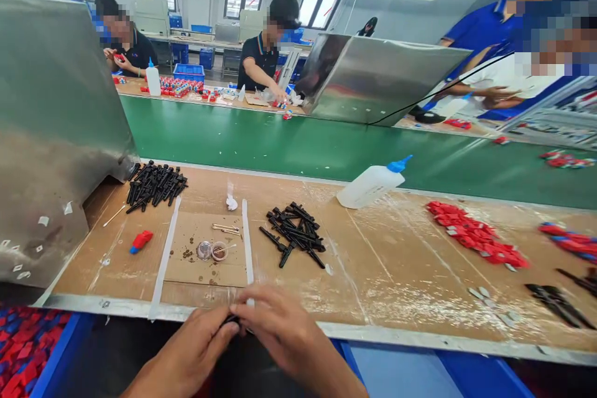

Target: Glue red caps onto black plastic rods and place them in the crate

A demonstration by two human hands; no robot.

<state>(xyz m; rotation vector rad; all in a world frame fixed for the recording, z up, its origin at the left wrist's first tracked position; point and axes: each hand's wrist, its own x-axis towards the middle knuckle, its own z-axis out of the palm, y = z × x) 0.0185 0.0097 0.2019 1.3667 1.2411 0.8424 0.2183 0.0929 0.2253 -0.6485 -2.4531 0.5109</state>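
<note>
Holding one black part [232, 319] with both hands, low at the near edge of the desk [373, 273], just on the near side of the cardboard sheet [181, 270]. Left hand [198, 342] comes up from lower left, back of hand up, thumb and index fingers narrow, closed on the part. Right hand [286, 326] reaches in from lower right, back up, fingers bent inward and closed on the same part; right thumb hidden, slight blur.

Counts, all relative to the cardboard sheet:
- 2 small round containers [211, 251], side by side on it; 1 stick in the right one
- a few cotton swabs [226, 229] on it, behind the containers, overlapping — can't count exactly
- 2 white strips [249, 249], one along each side
- 1 crumpled white tissue [231, 202] at its far edge
- 2 piles of black parts: left pile [157, 186] to its far left, right pile [293, 233] to its right, pieces overlapping
- 1 red-and-blue piece [140, 241], left of it
- 1 lone swab [114, 216], farther left
- 1 white bottle [370, 186] with blue cap, tilted, right of it and beyond the right pile
- 1 pile of red pieces [476, 234], well to its right — too overlapped to count
</note>
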